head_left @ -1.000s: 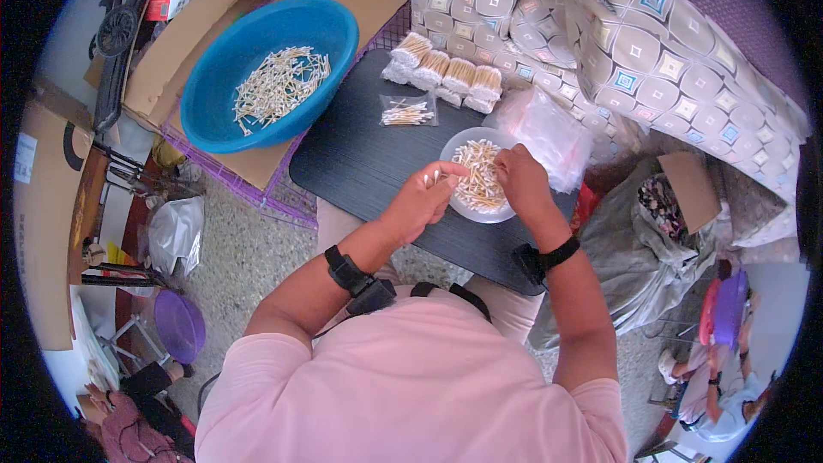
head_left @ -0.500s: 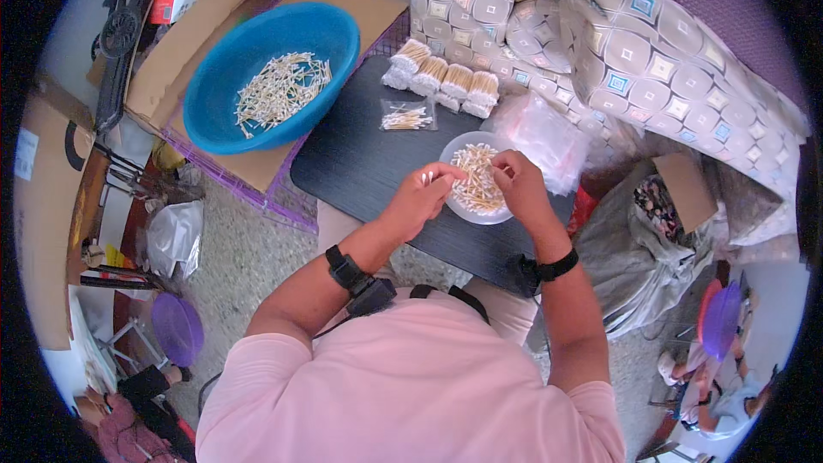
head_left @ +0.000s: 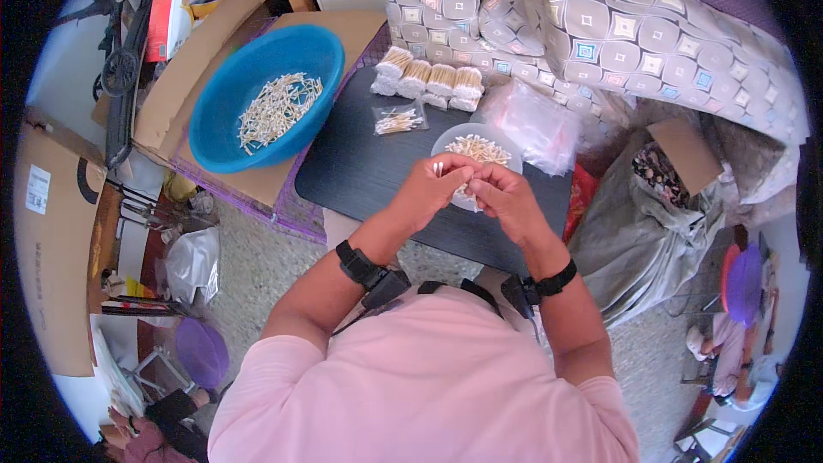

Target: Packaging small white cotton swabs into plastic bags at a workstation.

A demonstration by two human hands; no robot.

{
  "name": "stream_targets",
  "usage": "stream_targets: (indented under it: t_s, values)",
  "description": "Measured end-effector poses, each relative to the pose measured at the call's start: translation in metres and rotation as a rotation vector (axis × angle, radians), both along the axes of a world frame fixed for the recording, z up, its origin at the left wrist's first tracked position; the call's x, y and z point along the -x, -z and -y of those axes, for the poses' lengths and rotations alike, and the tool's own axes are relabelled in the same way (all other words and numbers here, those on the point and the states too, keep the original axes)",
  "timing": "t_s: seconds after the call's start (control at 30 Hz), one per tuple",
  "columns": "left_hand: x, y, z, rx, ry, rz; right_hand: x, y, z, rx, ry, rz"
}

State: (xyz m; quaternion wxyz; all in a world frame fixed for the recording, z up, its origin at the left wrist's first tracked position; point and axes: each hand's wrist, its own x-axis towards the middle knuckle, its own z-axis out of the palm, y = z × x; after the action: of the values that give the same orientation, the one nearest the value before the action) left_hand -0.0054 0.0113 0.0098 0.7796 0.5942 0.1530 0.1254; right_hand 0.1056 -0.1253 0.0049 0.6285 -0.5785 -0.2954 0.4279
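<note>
My left hand (head_left: 434, 187) is closed round a few cotton swabs (head_left: 438, 169), whose white tips stick up between the fingers. Against its fingertips my right hand (head_left: 506, 197) is pinched; what lies in that pinch is too small to make out. Both hands meet over the near side of a whitish bowl (head_left: 515, 153) holding many loose cotton swabs (head_left: 477, 149). A small clear bag of cotton swabs (head_left: 399, 121) lies on the black table (head_left: 351, 159), left of the bowl. Bundled cotton swabs (head_left: 429, 78) are lined up behind it.
A blue basin (head_left: 206, 124) with loose swabs rests on cardboard to the left. Clear plastic bags (head_left: 536, 129) are piled right of the bowl. Behind stand patterned cushions (head_left: 634, 30). A grey sack (head_left: 617, 249) slumps at the right. Other people sit at both lower edges.
My right hand has come out of the bowl, toward me and left, to meet my left hand. The left hand has shifted slightly right, still holding swabs. The whole view has tilted a little.
</note>
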Motion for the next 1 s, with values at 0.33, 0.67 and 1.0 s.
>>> stream_targets:
  t_s: [0.33, 0.67, 1.0]
  values:
    - [0.005, -0.008, -0.001, -0.039, -0.183, 0.073, 0.006, 0.005, 0.012, -0.042, 0.085, 0.213]
    - [0.012, 0.002, 0.012, -0.170, 0.033, -0.143, 0.007, -0.002, 0.016, -0.216, 0.335, 0.165]
    - [0.011, 0.031, 0.010, -0.160, 0.099, 0.042, 0.012, 0.008, 0.016, -0.137, 0.121, 0.235]
